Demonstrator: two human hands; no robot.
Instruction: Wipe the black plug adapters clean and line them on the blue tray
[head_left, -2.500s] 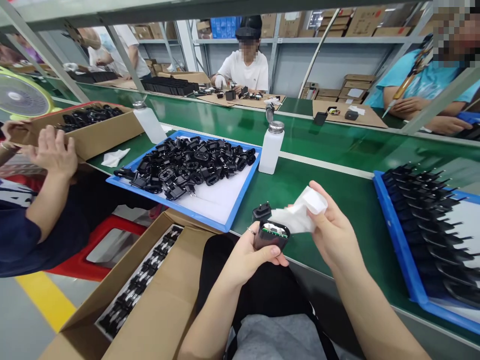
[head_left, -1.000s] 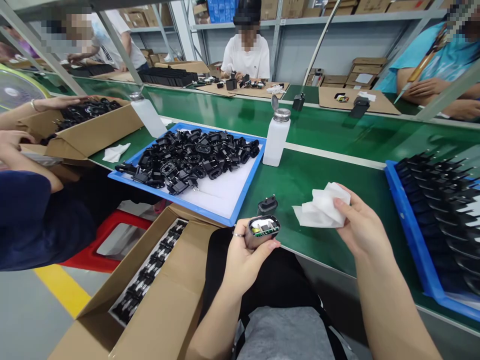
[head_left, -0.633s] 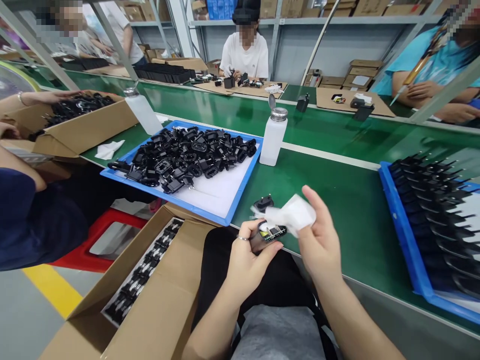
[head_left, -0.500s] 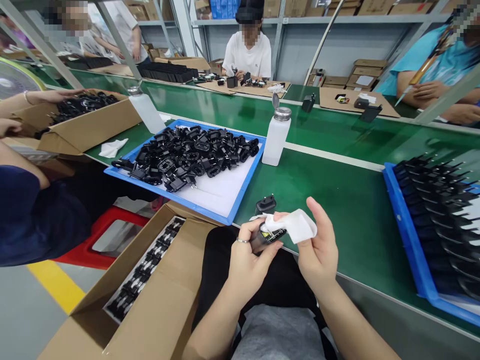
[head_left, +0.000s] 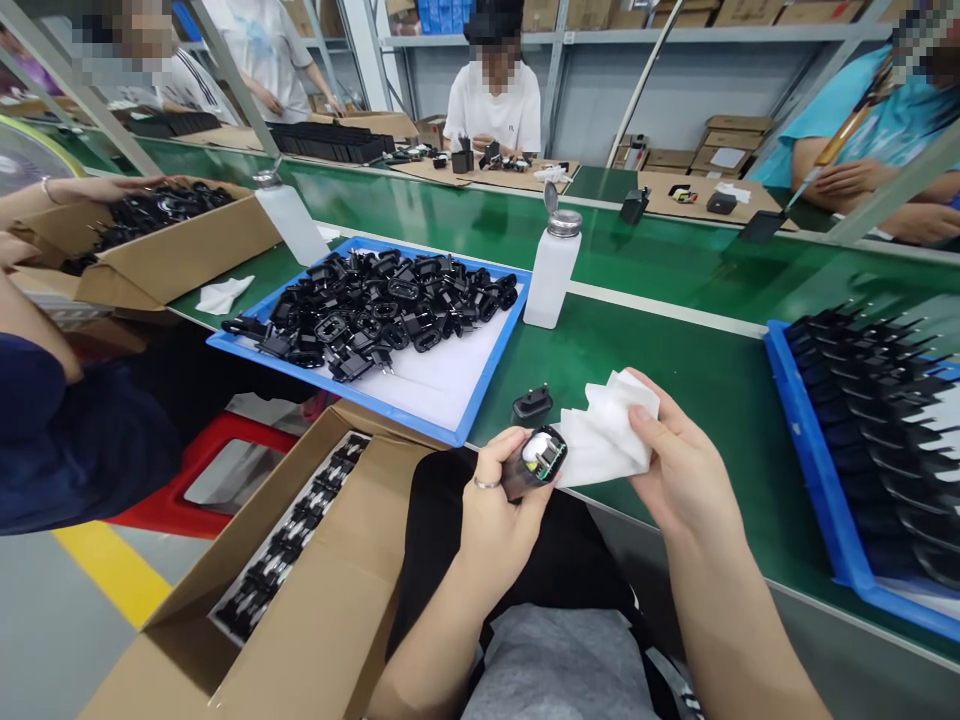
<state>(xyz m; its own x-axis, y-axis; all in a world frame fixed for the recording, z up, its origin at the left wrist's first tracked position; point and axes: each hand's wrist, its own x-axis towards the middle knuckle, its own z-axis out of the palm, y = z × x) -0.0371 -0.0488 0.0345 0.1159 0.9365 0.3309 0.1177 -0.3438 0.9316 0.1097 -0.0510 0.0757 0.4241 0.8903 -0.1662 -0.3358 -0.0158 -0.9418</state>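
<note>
My left hand (head_left: pixel 496 500) is closed round a black charger body (head_left: pixel 534 462) whose open end shows a small circuit board. My right hand (head_left: pixel 679 462) pinches a folded white cloth (head_left: pixel 606 432) just right of that open end, touching or nearly touching it. A loose black plug cap (head_left: pixel 531 404) lies on the green table (head_left: pixel 675 360) right behind the charger body.
A blue tray (head_left: pixel 480 385) heaped with black plug caps sits ahead left, a white dispenser bottle (head_left: pixel 551 272) beside it. Another blue tray (head_left: pixel 814 465) with rows of black chargers stands right. An open cardboard box (head_left: pixel 322 580) is at my left knee. Other people work around the belt.
My right hand has drawn the cloth back to the right, off the charger's open end, which it covered half a second ago. My left hand has tilted the charger body slightly.
</note>
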